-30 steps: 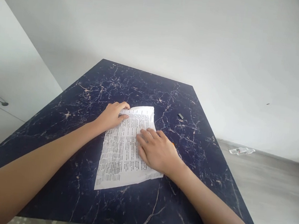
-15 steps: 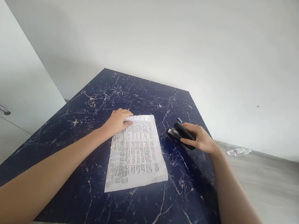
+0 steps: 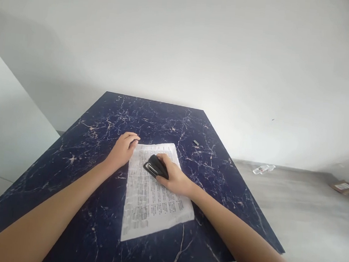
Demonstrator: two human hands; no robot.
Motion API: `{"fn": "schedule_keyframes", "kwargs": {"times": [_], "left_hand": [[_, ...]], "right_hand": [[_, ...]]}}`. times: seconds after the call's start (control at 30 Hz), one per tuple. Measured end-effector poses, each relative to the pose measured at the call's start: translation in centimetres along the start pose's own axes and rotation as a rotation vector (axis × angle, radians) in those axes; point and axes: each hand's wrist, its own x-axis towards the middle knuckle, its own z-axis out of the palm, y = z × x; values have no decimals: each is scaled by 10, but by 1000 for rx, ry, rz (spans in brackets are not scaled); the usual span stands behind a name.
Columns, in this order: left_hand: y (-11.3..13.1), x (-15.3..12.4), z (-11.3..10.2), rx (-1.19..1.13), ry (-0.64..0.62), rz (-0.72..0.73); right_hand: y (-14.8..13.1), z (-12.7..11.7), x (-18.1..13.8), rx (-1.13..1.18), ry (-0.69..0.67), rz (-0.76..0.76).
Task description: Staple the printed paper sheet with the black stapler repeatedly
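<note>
A white sheet of printed paper [image 3: 144, 223] lies on the dark blue marbled table [image 3: 91, 222]. My left hand [image 3: 123, 150] is at its upper left corner, thumb and fingers closed around that edge. In my right hand [image 3: 173, 176] is a black stapler [image 3: 158, 167], gripped across its body, with its front end pointing left over the upper middle of the sheet. Whether the stapler touches the paper is hard to tell. On the table beyond the sheet's upper right corner lies a small dark block [image 3: 195, 142].
A white wall [image 3: 182, 45] rises behind the table. To the left stands a white cabinet [image 3: 5, 123] with a dark handle. On the grey floor at right are a crumpled clear plastic piece [image 3: 263, 169] and a brown cardboard piece [image 3: 343, 187].
My right hand has carried the stapler leftward from beside the paper to over it. The small dark block now shows uncovered. My left hand stays at the corner, and the view has shifted right.
</note>
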Motion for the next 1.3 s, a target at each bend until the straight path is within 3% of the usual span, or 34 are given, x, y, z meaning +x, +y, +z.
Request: {"fn": "schedule_keyframes", "kwargs": {"times": [0.23,0.33,0.43,0.53,0.6,0.73,0.83,1.0,1.2,1.3], "left_hand": [[3,-1,0,10,-39,-25],[4,-1,0,20,-40,-23],[3,0,0,10,-34,-30],[2,0,-1,-28,-27,-43],[1,0,-2,-55,-15,-56],[2,1,-4,-83,15,-79],[2,1,-3,-96,33,-91],[2,2,-7,-105,125,-110],[8,-1,-41,-24,656,65],[-1,-5,-60,59,762,88]], "right_hand": [[35,-75,-121,-168,132,251],[53,-99,-147,-165,187,352],[72,-112,-147,-65,179,323],[92,-123,-129,15,390,201],[106,-128,-109,-122,479,166],[129,-131,-64,-553,186,191],[140,-124,-35,-716,15,260],[128,-91,15,-806,-71,267],[75,-2,120,-734,-108,96],[50,51,173,-709,-127,-10]]}}
